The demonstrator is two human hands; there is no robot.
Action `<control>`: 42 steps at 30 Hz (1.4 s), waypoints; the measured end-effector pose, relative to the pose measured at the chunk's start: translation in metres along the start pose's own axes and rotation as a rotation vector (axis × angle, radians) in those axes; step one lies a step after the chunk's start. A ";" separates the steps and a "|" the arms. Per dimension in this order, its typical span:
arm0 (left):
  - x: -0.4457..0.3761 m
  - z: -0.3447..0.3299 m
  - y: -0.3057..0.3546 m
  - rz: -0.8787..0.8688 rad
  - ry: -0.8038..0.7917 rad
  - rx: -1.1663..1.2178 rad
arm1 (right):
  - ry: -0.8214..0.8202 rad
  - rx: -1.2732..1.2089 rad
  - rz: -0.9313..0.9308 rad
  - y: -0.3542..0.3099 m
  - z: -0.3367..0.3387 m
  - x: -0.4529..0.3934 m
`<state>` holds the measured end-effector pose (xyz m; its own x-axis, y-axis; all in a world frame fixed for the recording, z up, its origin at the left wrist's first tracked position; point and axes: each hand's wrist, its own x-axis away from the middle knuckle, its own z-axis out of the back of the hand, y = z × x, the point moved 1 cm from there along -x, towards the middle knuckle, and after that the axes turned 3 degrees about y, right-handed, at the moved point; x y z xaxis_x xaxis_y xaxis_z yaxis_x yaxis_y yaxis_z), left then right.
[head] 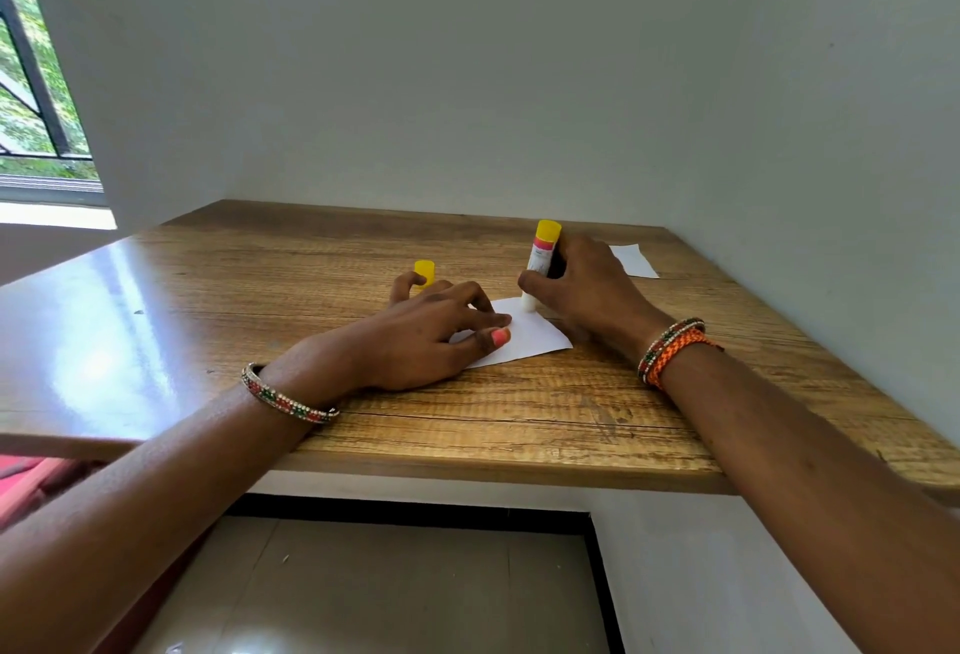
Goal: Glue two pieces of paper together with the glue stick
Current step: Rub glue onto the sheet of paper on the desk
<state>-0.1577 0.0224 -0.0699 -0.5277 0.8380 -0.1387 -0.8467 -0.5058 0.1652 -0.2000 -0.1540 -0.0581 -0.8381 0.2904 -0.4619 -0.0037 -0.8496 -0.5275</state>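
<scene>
A white paper piece [530, 336] lies flat on the wooden table [311, 279]. My left hand [431, 336] presses down on its left part with spread fingers. My right hand [587, 289] grips the glue stick [540, 258], which is held upside down, yellow base up, with its white glue tip touching the far edge of the paper. The yellow cap [425, 273] stands on the table just beyond my left hand's fingers. A second white paper piece [634, 261] lies farther back on the right, partly hidden by my right hand.
White walls close the table in at the back and on the right. A window [36, 97] with dark bars is at the far left. The table's front edge runs under my forearms, with tiled floor below.
</scene>
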 end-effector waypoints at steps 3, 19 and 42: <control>0.000 0.000 0.000 -0.002 0.007 -0.001 | -0.007 -0.010 0.021 -0.002 0.001 0.002; -0.001 -0.003 -0.002 -0.006 0.017 -0.009 | -0.009 -0.068 -0.013 -0.002 0.012 0.020; -0.027 0.009 0.054 0.252 -0.041 -0.314 | 0.263 -0.414 -0.202 0.004 0.026 0.012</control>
<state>-0.1884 -0.0256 -0.0482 -0.7239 0.6838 -0.0918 -0.6739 -0.7293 -0.1185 -0.2242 -0.1655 -0.0468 -0.6776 0.5758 -0.4575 0.1094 -0.5362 -0.8370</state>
